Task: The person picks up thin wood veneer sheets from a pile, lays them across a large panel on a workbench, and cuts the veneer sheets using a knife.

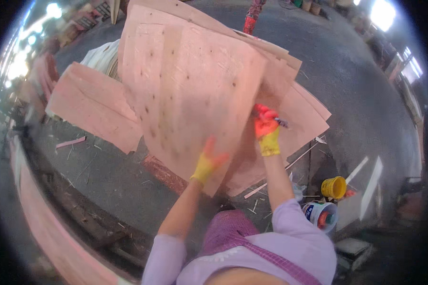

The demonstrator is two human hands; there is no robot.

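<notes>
- Dark grey floor [366,114], littered with thin wood scraps, spreads around the work.
- A stack of pinkish wood sheets [305,118] lies in front of the person, its layers fanned unevenly to the right.
- The top sheet [190,80], dotted with dark knots, covers most of that stack; its right edge stands over the sheets below.
- A smaller loose sheet [95,102] lies to the left of the stack.
- A white bucket [314,209] and, just beyond it, a yellow bucket [333,188] stand near the right forearm.
- The left hand [211,160], gloved and blurred, lies on the top sheet's near part, fingers spread wide.
- The right hand [267,124], gloved, is at the top sheet's right edge, fingers curled around a dark object; whether they also pinch the sheet, I cannot tell.
- That dark object [282,123], narrow, juts from the fist's right side.
</notes>
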